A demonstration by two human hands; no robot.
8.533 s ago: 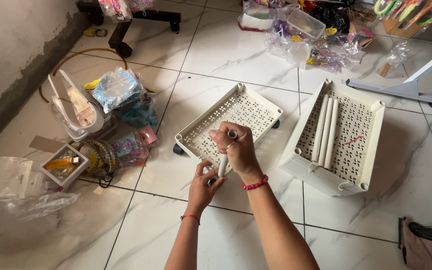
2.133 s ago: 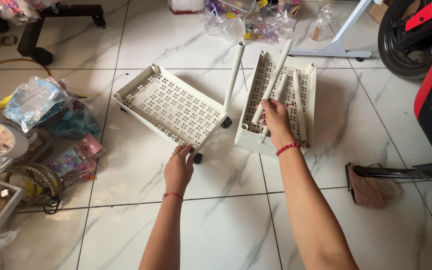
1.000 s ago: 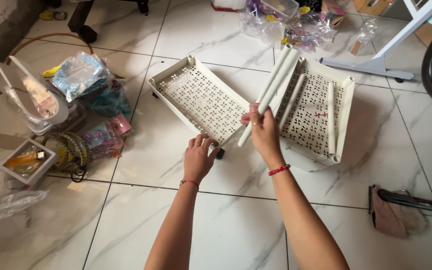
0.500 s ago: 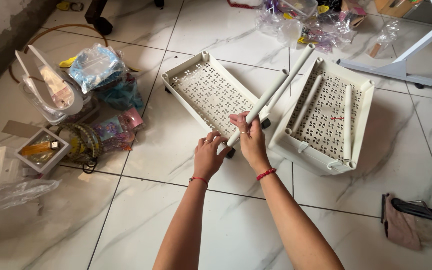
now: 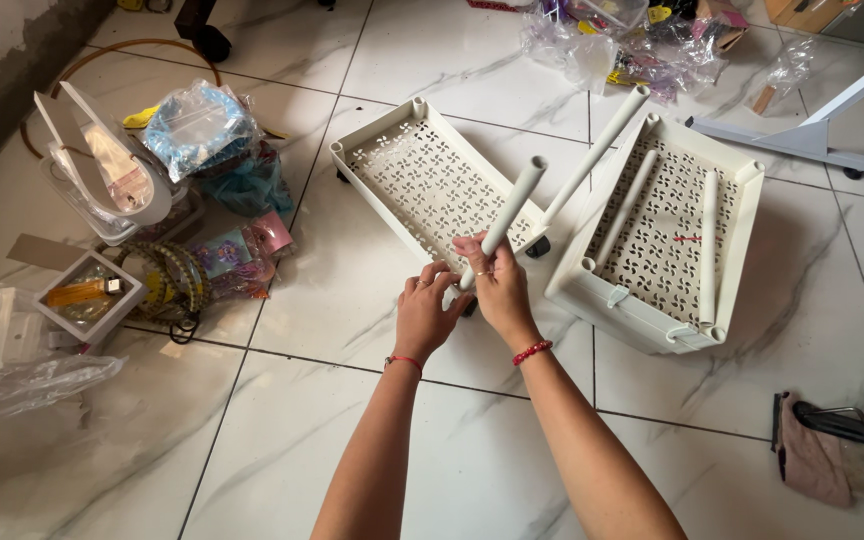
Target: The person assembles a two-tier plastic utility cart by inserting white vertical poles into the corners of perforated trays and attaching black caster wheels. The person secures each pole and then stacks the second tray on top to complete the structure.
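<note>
At the far left, crumpled clear plastic bags [image 5: 22,370] lay on the white marbled floor tiles [image 5: 252,450], beside a small white open box [image 5: 87,300] and a clear plastic container with its lid raised [image 5: 102,180]. Next to these sat a blue-tinted plastic bag [image 5: 197,130] and a coil of yellow-and-black cord [image 5: 172,285].

A cream perforated plastic tray [image 5: 422,180] lay flat on the floor near the middle. The left hand [image 5: 427,315] rested at its near corner, fingers curled toward the lower end of a white plastic tube [image 5: 507,215]. The right hand [image 5: 497,285] was clenched round that same tube, holding it tilted up and to the right over the tray's corner. A second white tube [image 5: 597,150] stood at a slant just behind it.

Further right, a second cream perforated tray [image 5: 742,230] held two loose white tubes [image 5: 707,245] inside. A pink cloth [image 5: 817,465] lay at the lower right.
</note>
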